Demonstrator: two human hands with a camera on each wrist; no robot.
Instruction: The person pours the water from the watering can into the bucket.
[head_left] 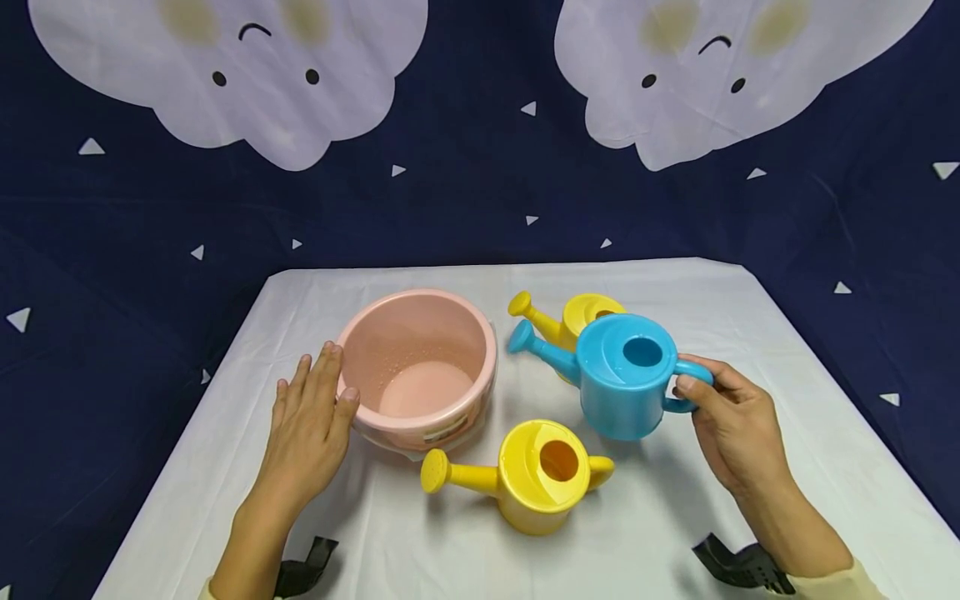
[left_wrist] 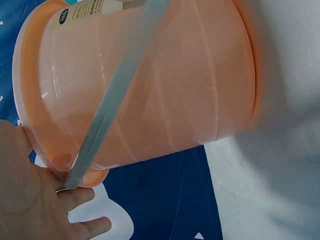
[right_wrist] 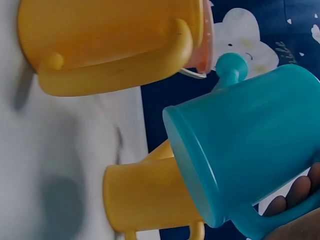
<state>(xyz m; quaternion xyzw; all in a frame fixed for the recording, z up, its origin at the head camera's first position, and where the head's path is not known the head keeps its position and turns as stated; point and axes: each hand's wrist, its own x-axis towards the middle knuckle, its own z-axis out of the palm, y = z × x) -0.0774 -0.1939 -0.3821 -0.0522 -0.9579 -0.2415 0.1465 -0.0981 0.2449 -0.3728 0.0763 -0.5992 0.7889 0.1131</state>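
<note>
My right hand [head_left: 738,421] grips the handle of a blue watering can [head_left: 626,400], its spout pointing left. The can hangs above the table; the right wrist view shows its base clear of the cloth, and the fingers [right_wrist: 299,190] inside the handle loop. My left hand [head_left: 311,425] rests against the left side of a pink bucket [head_left: 416,425] with fingers straight. Water drops dot the bucket's inner wall. In the left wrist view the bucket's grey carrying handle [left_wrist: 117,95] slants down its outside, near my fingers.
One yellow watering can [head_left: 536,492] stands in front of the blue one, spout toward the left. Another yellow watering can [head_left: 588,310] is behind the blue one, partly hidden. A white cloth covers the table [head_left: 420,542]; behind it hangs a dark blue backdrop [head_left: 465,217] with clouds.
</note>
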